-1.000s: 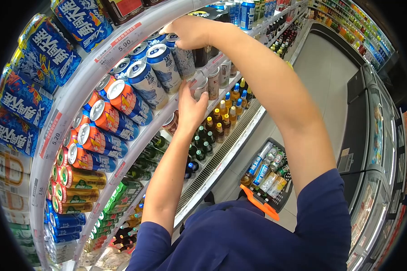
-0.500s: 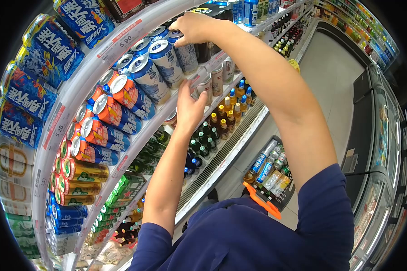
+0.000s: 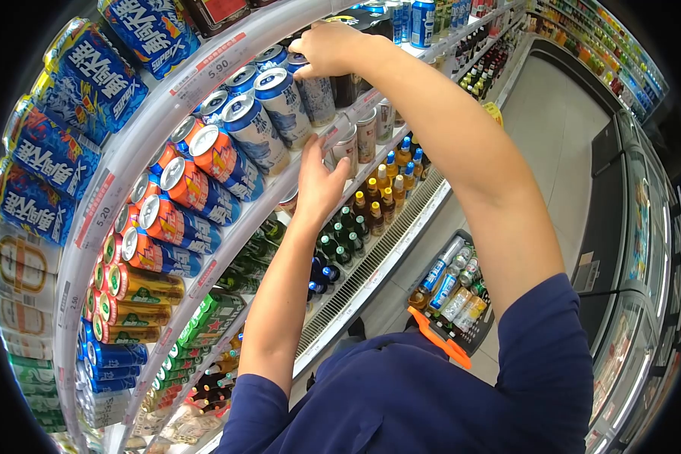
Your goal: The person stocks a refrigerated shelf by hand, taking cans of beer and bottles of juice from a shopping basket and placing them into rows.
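Little has changed since the earlier frame: the right hand (image 3: pixel 329 47) stays on top of the blue-and-white can (image 3: pixel 315 94), and the left hand (image 3: pixel 319 185) has crept slightly toward the silver can (image 3: pixel 348 147). Shelf price tags read 5.90 (image 3: pixel 219 68) and 5.20 (image 3: pixel 102 216); the blue packs (image 3: pixel 83 83) carry Chinese characters. Right fingers are curled, pinching the can's rim, with the can directly below them. Left fingers are together and straight, tips against the silver can just above them.

Cans (image 3: pixel 280 106) on a shelf (image 3: pixel 227 246), bottles (image 3: pixel 356 219) below, basket (image 3: pixel 480 329) on the floor (image 3: pixel 545 113) to the right.
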`<action>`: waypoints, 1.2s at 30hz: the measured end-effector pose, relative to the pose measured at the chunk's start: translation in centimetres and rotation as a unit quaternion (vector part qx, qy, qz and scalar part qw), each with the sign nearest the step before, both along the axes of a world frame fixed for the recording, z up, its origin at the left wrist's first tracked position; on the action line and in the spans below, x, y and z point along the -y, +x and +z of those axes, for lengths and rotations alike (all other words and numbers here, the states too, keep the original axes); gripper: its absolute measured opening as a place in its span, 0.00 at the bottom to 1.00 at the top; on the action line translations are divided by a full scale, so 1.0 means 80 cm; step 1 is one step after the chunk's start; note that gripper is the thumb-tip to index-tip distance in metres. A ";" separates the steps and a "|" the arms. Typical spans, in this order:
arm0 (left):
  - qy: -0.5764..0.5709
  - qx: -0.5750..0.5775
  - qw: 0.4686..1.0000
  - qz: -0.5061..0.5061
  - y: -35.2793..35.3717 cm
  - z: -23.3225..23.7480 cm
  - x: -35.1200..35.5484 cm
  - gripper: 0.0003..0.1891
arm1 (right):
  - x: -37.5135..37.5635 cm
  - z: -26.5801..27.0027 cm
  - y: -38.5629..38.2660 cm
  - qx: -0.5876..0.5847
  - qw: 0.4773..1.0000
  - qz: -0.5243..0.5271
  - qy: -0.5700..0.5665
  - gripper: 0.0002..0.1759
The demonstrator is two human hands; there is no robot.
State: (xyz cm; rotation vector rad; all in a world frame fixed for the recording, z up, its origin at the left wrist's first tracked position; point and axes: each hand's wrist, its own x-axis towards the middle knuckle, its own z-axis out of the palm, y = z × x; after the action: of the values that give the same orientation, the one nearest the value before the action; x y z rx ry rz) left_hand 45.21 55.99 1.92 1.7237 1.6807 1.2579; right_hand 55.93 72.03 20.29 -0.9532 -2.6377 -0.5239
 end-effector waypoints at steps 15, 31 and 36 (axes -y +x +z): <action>0.001 -0.068 0.998 -0.006 -0.005 -0.004 -0.003 0.39 | 0.003 0.011 0.005 -0.035 0.987 0.093 -0.130 0.33; -0.004 -0.048 0.999 -0.016 -0.007 -0.006 -0.002 0.39 | -0.004 0.014 0.005 -0.021 0.981 0.133 -0.141 0.40; -0.002 -0.056 0.998 -0.014 -0.005 -0.008 -0.004 0.39 | 0.003 0.014 0.003 -0.026 0.993 0.064 -0.094 0.37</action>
State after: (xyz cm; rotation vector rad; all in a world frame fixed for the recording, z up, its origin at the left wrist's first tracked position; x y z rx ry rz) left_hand 44.83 56.28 1.25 1.8407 1.7124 1.1641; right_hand 56.20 71.79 21.39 -0.8300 -2.7131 -0.2218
